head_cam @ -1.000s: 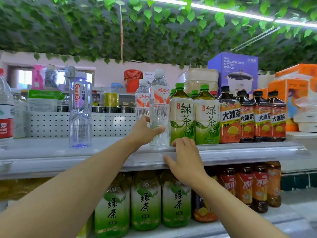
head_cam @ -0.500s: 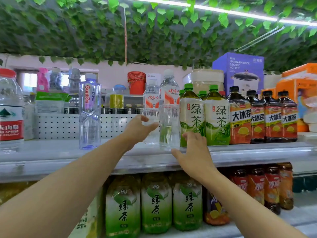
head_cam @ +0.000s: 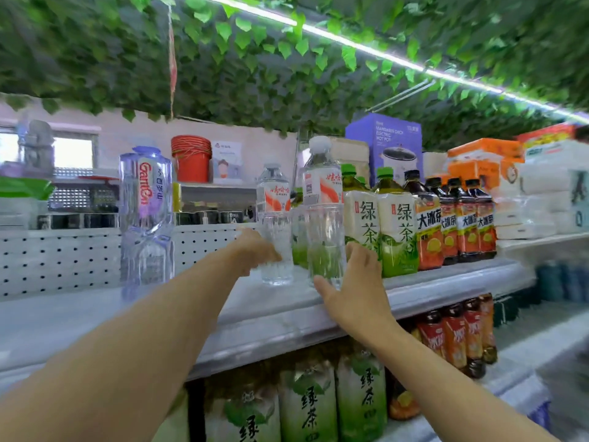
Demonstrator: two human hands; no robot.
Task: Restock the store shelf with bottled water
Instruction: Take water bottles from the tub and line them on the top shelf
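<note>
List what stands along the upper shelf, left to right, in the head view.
Tall Ganten water bottle → small water bottle by the left hand → front water bottle → green tea bottles → iced tea bottles.

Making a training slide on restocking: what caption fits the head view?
Both hands reach two water bottles beside green tea bottles on the shelf.

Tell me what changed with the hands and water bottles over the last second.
The left hand left the front water bottle and now touches the rear water bottle. The right hand rose from the shelf edge to the front bottle's base. Both bottles stayed upright.
</note>
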